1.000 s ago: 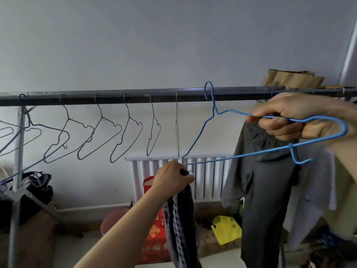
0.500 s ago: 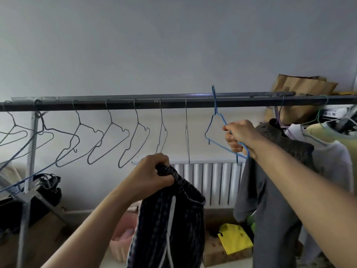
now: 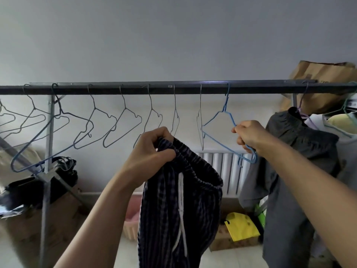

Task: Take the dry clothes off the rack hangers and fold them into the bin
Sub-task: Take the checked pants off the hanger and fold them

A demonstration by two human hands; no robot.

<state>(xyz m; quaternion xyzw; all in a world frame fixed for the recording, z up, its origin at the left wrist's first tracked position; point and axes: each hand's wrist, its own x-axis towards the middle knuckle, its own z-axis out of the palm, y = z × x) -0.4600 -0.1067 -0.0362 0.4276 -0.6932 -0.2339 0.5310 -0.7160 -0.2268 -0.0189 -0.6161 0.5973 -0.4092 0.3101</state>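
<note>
My left hand grips the waistband of dark plaid shorts with a white drawstring, which hang down in front of me below the rail. My right hand holds the lower right corner of an empty blue wire hanger hooked on the dark rack rail. Right of it a dark grey garment hangs on a hanger, with pale clothes beyond. A pink bin stands on the floor, partly hidden behind the shorts and my left arm.
Several empty wire hangers hang along the rail to the left. A white radiator stands against the wall. Cardboard boxes and a yellow bag lie on the floor; a brown paper bag sits up at the right.
My right hand hooked the blue hanger onto the rail and lowered it to hang. My left hand raised the shorts, which now hang open at the waistband.
</note>
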